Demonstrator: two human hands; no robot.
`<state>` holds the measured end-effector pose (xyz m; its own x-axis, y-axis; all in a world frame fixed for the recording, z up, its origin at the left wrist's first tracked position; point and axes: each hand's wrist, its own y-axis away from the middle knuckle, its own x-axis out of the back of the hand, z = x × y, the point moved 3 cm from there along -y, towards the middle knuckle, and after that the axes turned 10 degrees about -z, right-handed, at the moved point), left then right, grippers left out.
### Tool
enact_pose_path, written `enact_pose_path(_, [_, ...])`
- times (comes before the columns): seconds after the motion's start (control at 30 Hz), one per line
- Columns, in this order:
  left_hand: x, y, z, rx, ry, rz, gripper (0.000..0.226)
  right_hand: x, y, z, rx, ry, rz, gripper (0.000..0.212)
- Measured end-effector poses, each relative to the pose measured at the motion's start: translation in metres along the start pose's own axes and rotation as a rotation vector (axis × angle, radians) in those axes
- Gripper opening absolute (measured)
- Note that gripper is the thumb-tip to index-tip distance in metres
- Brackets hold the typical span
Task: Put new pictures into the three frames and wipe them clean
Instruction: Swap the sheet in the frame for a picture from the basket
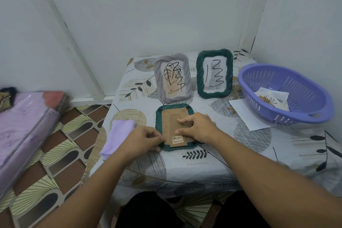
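A green frame (159, 116) lies face down on the table, its brown cardboard back (170, 122) up. My left hand (143, 138) pinches the frame's lower left corner. My right hand (197, 127) rests on the cardboard back, fingers curled over its stand. Behind it stand a grey frame (157, 77) and another green frame (199, 79), each showing a black scribble picture. A lilac cloth (116, 135) lies to the left of the flat frame.
A purple basket (259, 98) with paper pictures (272, 101) inside sits at the right, a white sheet (244, 114) tucked under it. The table (222, 153) has a leaf-patterned cover. A purple wrapped bundle (24, 122) lies on the floor at left.
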<state>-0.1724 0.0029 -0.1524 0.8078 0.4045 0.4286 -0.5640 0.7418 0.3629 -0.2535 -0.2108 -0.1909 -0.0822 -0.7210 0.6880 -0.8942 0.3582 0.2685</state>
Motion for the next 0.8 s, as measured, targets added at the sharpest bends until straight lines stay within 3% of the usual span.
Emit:
enact_pose_path(0.17, [0.011, -0.013, 0.011, -0.083, -0.214, 0.187, 0.010, 0.001, 0.002, -0.001, -0.004, -0.010, 0.003, 0.070])
enact_pose_path(0.23, [0.010, -0.024, 0.013, -0.089, -0.189, 0.164, 0.006, 0.001, 0.001, -0.001, -0.003, 0.001, 0.002, 0.070])
enact_pose_path(0.47, [-0.001, -0.052, 0.010, -0.061, -0.217, 0.090, 0.022, 0.002, 0.002, -0.001, 0.016, 0.038, 0.000, 0.063])
enact_pose_path(0.67, [-0.003, -0.054, 0.000, -0.030, -0.084, 0.115, 0.027, 0.016, 0.004, -0.006, 0.068, 0.045, -0.165, 0.049])
enact_pose_path(0.8, [-0.004, -0.053, -0.001, -0.029, -0.050, 0.114, 0.037, 0.025, 0.008, -0.013, 0.085, 0.118, -0.239, 0.051])
